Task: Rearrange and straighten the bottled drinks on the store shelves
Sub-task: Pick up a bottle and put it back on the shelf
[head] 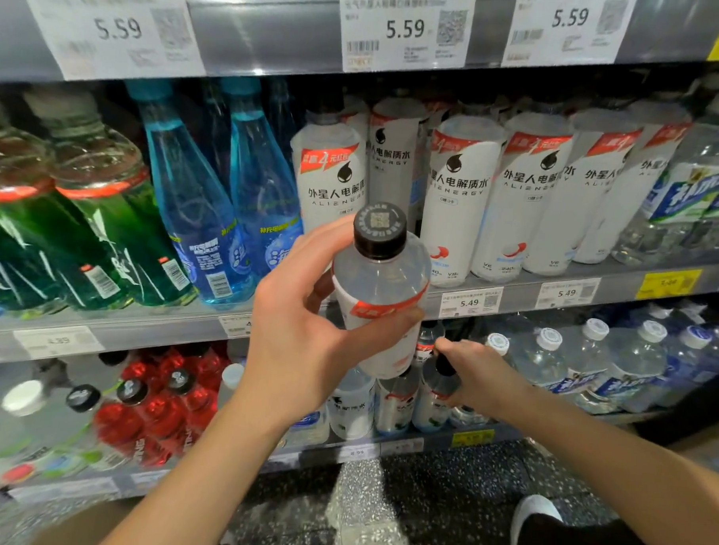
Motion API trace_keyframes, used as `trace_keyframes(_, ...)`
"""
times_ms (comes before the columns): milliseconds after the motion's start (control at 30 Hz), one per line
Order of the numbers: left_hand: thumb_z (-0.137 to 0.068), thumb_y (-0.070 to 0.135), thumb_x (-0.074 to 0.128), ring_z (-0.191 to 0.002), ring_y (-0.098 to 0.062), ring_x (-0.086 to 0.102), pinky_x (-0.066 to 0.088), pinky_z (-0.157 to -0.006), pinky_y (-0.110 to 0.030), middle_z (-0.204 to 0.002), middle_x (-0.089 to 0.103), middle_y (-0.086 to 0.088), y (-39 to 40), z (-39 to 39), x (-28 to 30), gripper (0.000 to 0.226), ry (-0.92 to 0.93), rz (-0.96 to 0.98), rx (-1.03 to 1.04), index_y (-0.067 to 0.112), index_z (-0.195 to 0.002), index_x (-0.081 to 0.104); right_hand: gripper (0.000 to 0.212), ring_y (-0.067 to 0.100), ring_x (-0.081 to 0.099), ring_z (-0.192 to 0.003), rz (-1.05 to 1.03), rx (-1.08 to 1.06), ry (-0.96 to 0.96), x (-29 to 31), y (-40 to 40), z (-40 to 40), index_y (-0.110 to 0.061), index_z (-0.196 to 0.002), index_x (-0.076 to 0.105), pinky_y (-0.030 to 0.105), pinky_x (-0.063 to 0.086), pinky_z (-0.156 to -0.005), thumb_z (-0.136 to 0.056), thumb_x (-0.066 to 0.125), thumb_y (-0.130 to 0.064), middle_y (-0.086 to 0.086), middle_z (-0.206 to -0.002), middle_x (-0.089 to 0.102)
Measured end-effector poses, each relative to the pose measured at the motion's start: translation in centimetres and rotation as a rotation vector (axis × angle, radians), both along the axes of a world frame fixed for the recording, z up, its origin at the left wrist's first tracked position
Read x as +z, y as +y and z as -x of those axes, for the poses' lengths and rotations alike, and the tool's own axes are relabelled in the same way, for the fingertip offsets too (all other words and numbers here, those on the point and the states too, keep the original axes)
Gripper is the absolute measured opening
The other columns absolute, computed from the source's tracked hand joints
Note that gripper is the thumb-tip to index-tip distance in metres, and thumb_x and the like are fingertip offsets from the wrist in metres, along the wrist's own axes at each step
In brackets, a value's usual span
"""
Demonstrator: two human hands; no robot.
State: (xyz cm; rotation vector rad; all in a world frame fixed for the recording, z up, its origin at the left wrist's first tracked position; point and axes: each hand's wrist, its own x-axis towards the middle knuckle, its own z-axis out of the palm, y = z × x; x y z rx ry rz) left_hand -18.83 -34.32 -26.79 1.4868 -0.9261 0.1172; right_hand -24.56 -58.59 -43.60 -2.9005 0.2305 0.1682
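Observation:
My left hand (302, 311) is shut on a white-labelled bottle with a black cap (380, 285), held upright in front of the middle shelf edge (513, 293). Lower down, my right hand (479, 374) grips the black cap and neck of another white-labelled bottle (434, 399) standing in the lower shelf's front row. Behind the held bottle, a row of the same white bottles (514, 188) stands on the middle shelf.
On the middle shelf, green bottles (104, 228) and blue bottles (196, 207) stand at left, clear water bottles (690, 196) at right. The lower shelf holds red bottles (158, 403) and clear white-capped bottles (617, 366). A dark speckled floor (442, 502) lies below.

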Motion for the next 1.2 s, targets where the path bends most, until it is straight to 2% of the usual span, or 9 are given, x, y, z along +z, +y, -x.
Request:
trace_keyframes(100,-0.067,0.016,0.088,-0.117,-0.016,0.061,0.052,-0.089,-0.029,-0.120,0.066,0.008,-0.3,0.1,0.2,0.058,0.037,0.015,-0.005,0.026,-0.119,0.063,0.047,0.025,0.059,-0.096,-0.047,-0.025,0.033,-0.1,0.0,-0.5,-0.021,-0.098,0.040,0.033,0.048,-0.069,-0.075,0.081,-0.015,0.004,-0.103,0.060)
trace_keyframes(267,-0.068,0.018,0.086,-0.113,-0.011,0.063,0.051,-0.084,-0.021,-0.117,0.068,0.010,-1.1,0.1,1.1,0.054,0.074,0.054,-0.020,0.029,-0.117,0.064,0.069,0.016,0.055,-0.118,-0.188,-0.008,0.049,1.5,0.5,-0.1,-0.026,-0.135,0.042,0.036,0.054,-0.092,-0.078,0.080,-0.030,-0.007,-0.134,0.049)
trace_keyframes(333,-0.068,0.023,0.085,-0.113,-0.010,0.063,0.051,-0.084,-0.020,-0.118,0.068,0.010,-1.2,0.1,1.5,0.054,0.066,0.059,-0.025,0.029,-0.118,0.064,0.042,0.014,0.056,-0.112,-0.126,0.060,0.000,3.1,1.2,0.4,-0.030,-0.120,0.053,0.031,0.053,-0.087,-0.082,0.070,-0.031,-0.011,-0.124,0.056)
trace_keyframes(433,-0.070,0.027,0.087,-0.117,-0.015,0.062,0.052,-0.089,-0.024,-0.121,0.068,0.008,-1.4,-0.3,2.0,0.056,0.016,0.059,-0.036,0.028,-0.120,0.063,0.005,0.012,0.055,-0.082,-0.116,-0.002,-0.205,6.8,2.8,1.5,-0.028,-0.083,0.054,0.022,0.045,-0.067,-0.082,0.058,-0.025,-0.012,-0.083,0.059)
trace_keyframes(533,-0.072,0.025,0.086,-0.117,-0.019,0.062,0.053,-0.091,-0.030,-0.121,0.069,0.003,-1.7,-0.9,2.5,0.055,-0.026,0.031,-0.021,0.020,-0.122,0.064,0.022,0.007,0.055,-0.074,-0.422,-0.121,-0.428,10.2,4.5,2.1,-0.026,-0.082,0.049,0.012,0.042,-0.064,-0.076,0.067,-0.014,-0.010,-0.076,0.057)
trace_keyframes(700,-0.068,0.024,0.088,-0.109,-0.008,0.066,0.055,-0.089,-0.029,-0.112,0.072,0.008,-2.8,-1.5,3.7,0.055,-0.034,-0.009,0.005,0.018,-0.118,0.067,0.056,0.003,0.064,-0.108,-1.000,-0.080,-0.459,14.2,5.6,2.5,-0.038,-0.120,0.051,0.019,0.053,-0.090,-0.079,0.078,-0.009,-0.024,-0.110,0.064)
trace_keyframes(867,-0.066,0.020,0.089,-0.110,-0.010,0.066,0.056,-0.091,-0.034,-0.113,0.072,0.008,-4.2,-1.1,4.6,0.057,-0.036,-0.048,-0.014,0.020,-0.118,0.067,0.068,0.005,0.067,-0.099,-0.948,-0.159,-0.600,15.2,6.4,1.4,-0.037,-0.118,0.055,0.031,0.059,-0.083,-0.058,0.088,-0.037,-0.014,-0.107,0.069)
trace_keyframes(967,-0.068,0.020,0.089,-0.113,-0.015,0.065,0.053,-0.096,-0.044,-0.116,0.071,0.006,-4.8,-1.1,5.3,0.058,-0.076,-0.077,-0.023,0.018,-0.121,0.066,0.064,0.010,0.068,-0.098,-0.925,-0.163,-0.713,15.3,6.2,0.8,-0.030,-0.117,0.059,0.036,0.060,-0.080,-0.060,0.088,-0.032,-0.007,-0.109,0.069)
trace_keyframes(1200,-0.061,0.034,0.092,-0.124,-0.010,0.057,0.050,-0.102,-0.034,-0.129,0.062,0.012,-4.1,-0.6,3.9,0.081,-0.053,-0.074,0.126,0.025,-0.133,0.056,0.059,-0.001,0.064,-0.098,-0.917,-0.231,-0.855,15.9,6.7,-0.1,-0.031,-0.112,0.063,0.015,0.054,-0.077,-0.059,0.091,-0.031,-0.015,-0.106,0.066)
